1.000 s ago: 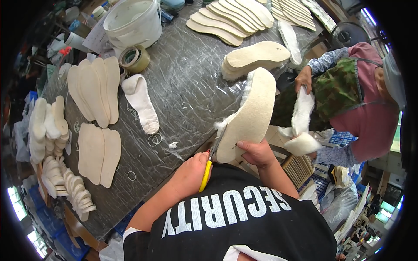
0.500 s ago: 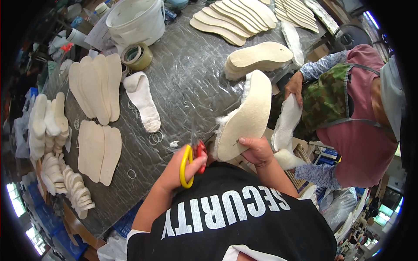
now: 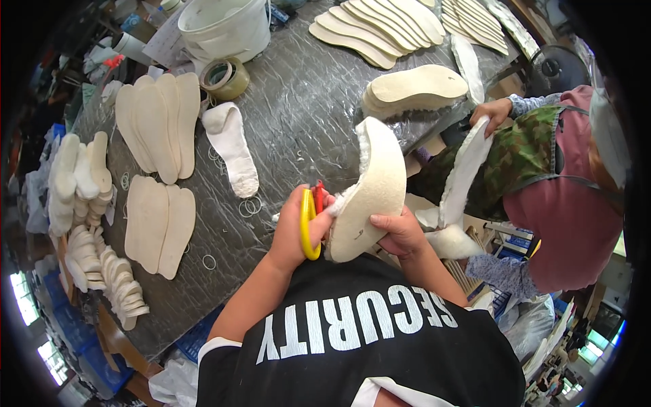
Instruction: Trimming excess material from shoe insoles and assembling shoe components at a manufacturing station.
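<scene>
My right hand grips a cream fleece insole by its lower right edge, thumb on the smooth face. White fluff lines the insole's left edge. In my left hand is a pair of scissors with yellow and red handles; the blades cannot be made out. The fingertips of that hand are at a tuft of fluff on the insole's left edge.
On the dark plastic-covered table lie stacked insoles, fanned insoles, a folded white insole, tape rolls and a white bucket. At the right a co-worker holds another insole.
My left hand has moved right with the scissors, up to the insole's edge. The insole has shifted slightly left and stands more upright. The co-worker's hand and insole have moved up and right.
</scene>
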`<action>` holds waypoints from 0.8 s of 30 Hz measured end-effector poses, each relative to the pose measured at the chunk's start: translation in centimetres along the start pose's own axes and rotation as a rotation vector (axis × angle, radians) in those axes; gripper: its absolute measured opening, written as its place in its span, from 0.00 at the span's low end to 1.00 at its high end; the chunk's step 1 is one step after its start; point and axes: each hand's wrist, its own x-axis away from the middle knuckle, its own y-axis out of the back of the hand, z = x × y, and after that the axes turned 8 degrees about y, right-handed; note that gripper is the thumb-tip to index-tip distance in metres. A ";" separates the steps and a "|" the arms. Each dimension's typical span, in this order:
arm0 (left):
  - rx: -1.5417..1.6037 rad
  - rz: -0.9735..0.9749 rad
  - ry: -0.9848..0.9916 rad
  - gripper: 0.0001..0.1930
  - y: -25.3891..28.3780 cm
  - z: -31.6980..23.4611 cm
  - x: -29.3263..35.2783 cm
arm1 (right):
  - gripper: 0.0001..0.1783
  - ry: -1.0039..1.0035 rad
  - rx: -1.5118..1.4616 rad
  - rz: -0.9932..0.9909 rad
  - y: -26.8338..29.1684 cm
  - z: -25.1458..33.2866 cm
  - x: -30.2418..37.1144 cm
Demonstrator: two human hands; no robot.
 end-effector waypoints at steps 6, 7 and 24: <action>0.067 0.047 -0.023 0.19 0.8 0.2 -0.3 | 0.46 -0.009 0.004 -0.023 -0.1 -0.2 0.1; 0.054 0.058 0.019 0.18 0.8 0.0 -0.2 | 0.46 -0.011 0.003 -0.023 -0.2 -0.2 0.1; 0.198 0.130 0.143 0.16 0.8 -0.5 0.0 | 0.36 -0.129 -0.004 0.041 1.5 -1.1 0.8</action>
